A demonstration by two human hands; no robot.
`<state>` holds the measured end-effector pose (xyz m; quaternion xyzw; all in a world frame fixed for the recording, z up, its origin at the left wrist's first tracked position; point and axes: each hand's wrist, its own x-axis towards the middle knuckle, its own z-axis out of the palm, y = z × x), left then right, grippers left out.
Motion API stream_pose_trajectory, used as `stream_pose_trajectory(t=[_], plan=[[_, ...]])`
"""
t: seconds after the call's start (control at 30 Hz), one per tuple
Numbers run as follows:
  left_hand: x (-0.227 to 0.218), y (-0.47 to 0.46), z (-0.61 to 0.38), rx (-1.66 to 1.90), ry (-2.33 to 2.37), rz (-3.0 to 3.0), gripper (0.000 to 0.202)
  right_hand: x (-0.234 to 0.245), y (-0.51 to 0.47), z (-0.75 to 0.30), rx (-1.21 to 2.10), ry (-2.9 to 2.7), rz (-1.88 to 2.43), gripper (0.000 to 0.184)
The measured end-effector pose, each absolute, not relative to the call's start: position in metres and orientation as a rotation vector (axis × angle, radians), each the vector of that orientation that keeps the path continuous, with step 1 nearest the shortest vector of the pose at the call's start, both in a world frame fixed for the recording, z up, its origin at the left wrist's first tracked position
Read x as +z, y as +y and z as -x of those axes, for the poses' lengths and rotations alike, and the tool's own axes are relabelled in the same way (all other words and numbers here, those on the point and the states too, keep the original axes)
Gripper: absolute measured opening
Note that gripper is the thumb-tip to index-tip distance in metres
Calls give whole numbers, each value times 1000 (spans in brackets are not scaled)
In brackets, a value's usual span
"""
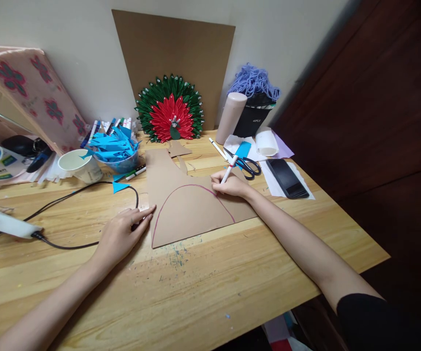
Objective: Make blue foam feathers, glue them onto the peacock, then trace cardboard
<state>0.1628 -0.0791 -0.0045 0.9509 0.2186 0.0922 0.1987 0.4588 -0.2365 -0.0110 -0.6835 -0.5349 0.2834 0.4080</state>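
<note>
A flat piece of brown cardboard lies on the wooden table, its upper edge cut in a curve. A purple-red arch line is drawn across it, from the lower left corner up and over to the lower right edge. My right hand grips a white marker with a red band, resting on the cardboard at the right part of the arch. The marker's lower tip is hidden by my fingers. My left hand lies with fingers stretched out, its fingertips at the cardboard's left edge.
Behind stand a red and green ribbon peacock and a cardboard sheet. Black scissors, a phone and a paper roll lie to the right. Leftward are a tub of blue scraps, a paper cup and a black cable.
</note>
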Motion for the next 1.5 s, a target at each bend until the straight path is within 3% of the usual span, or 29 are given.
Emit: stream_pose_trajectory(t=[0.47,0.93,1.5], plan=[[-4,-79,-163,273,609,-2668,37,-7,-237,-457,767,-1326,1713,26],[-4,-79,-163,270,638,-2657,36,-15,-272,-439,480,-1051,1840,29],[-5,-78,-163,249,634,-2658,37,-11,-273,-439,570,-1123,1793,25]])
